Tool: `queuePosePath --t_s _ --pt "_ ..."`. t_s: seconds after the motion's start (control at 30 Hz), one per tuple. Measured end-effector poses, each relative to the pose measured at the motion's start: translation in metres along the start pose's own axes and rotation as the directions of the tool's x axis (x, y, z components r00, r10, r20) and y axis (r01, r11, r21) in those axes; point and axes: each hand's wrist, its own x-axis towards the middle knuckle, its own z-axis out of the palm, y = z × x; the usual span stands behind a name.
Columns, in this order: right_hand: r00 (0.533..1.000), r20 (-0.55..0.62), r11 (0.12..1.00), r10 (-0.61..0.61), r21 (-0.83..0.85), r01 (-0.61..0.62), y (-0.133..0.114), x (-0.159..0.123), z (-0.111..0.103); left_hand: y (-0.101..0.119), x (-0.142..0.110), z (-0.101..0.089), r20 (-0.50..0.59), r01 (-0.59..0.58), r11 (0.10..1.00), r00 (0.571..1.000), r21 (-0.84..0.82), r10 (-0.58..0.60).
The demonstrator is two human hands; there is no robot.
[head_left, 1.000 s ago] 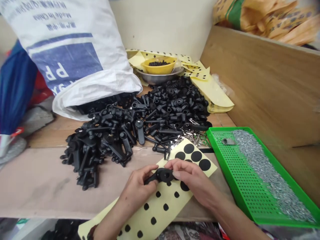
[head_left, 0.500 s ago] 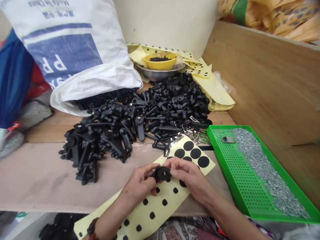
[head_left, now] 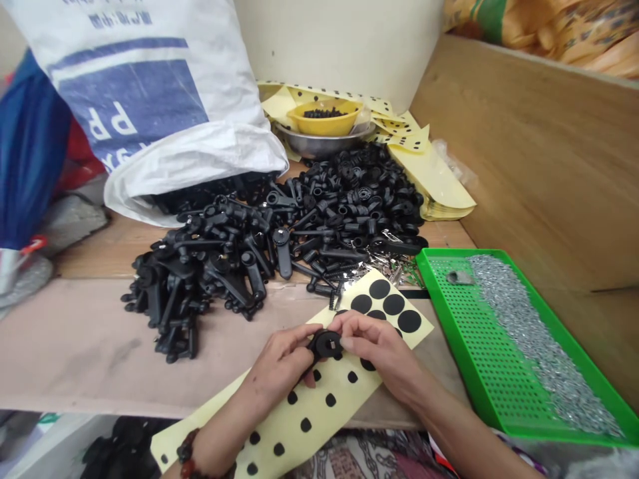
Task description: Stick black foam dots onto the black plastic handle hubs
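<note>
My left hand is closed around a black plastic crank handle, whose round end faces up with a small slot in its middle. At that round end's right edge, the thumb and fingers of my right hand are pinched; whether a thin black pad is between them I cannot tell. Beneath both hands a pale yellow backing sheet lies aslant, with large black round stickers at its far end and small black dots along the nearer part.
A heap of black plastic parts spreads beyond my hands, with small metal clips at its right edge. A white sack leans behind. To the right stands a green tray of small metal pieces; a yellow bowl sits at the back.
The camera view has shifted slightly. My hands stay together on the crank handle, whose round end is turned a little, and its middle slot looks darker.
</note>
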Motion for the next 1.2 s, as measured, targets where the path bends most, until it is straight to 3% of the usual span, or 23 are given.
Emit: queuePosePath --t_s 0.3,0.57,0.77,0.93,1.07,1.2 --pt "1.000 -0.005 0.999 -0.015 -0.039 0.015 0.001 0.000 -0.001 -0.005 0.001 0.000 -0.015 -0.008 0.997 1.000 0.083 0.009" --pt "0.999 0.004 0.991 -0.037 -0.125 0.038 -0.002 0.000 0.000 -0.009 0.002 0.003 -0.015 -0.036 0.999 0.999 0.027 0.036" --pt "0.999 0.016 0.981 -0.052 -0.184 0.054 -0.004 -0.002 0.003 -0.011 0.001 0.008 -0.125 0.012 1.000 0.992 -0.014 -0.014" --pt "0.996 0.023 0.968 -0.087 -0.233 0.090 -0.008 -0.005 0.006 -0.015 0.001 0.012 -0.105 -0.060 0.998 0.993 0.001 0.060" --pt "0.999 0.030 0.986 -0.046 -0.158 0.050 -0.005 -0.010 0.004 -0.015 -0.003 0.013 -0.106 -0.082 0.996 0.991 -0.029 0.078" --pt "0.999 0.007 0.997 0.031 0.064 -0.031 0.005 -0.013 0.001 -0.014 -0.007 0.013 -0.148 -0.062 0.995 0.988 -0.072 0.050"
